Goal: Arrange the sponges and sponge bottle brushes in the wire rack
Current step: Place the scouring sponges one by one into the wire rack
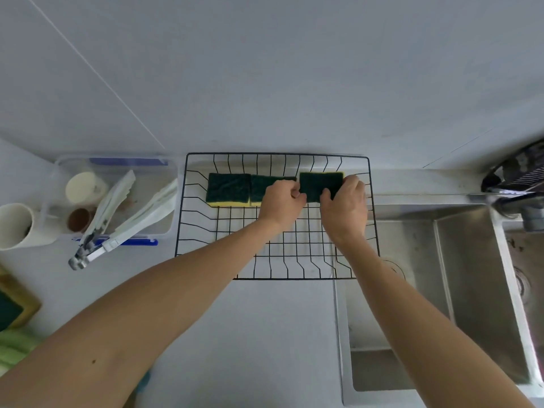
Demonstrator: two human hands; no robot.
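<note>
A black wire rack stands on the counter against the wall. Along its back row lie two green-and-yellow sponges side by side, one at the left and a second partly hidden by my left hand. A third sponge is at the right end of that row. My left hand pinches its left edge and my right hand grips its right side. Two white sponge bottle brushes lie across a clear plastic tub left of the rack.
A white cup stands at the far left, and another sponge lies at the left edge. The tub also holds a white roll and a brown lid. A steel sink with a faucet is on the right.
</note>
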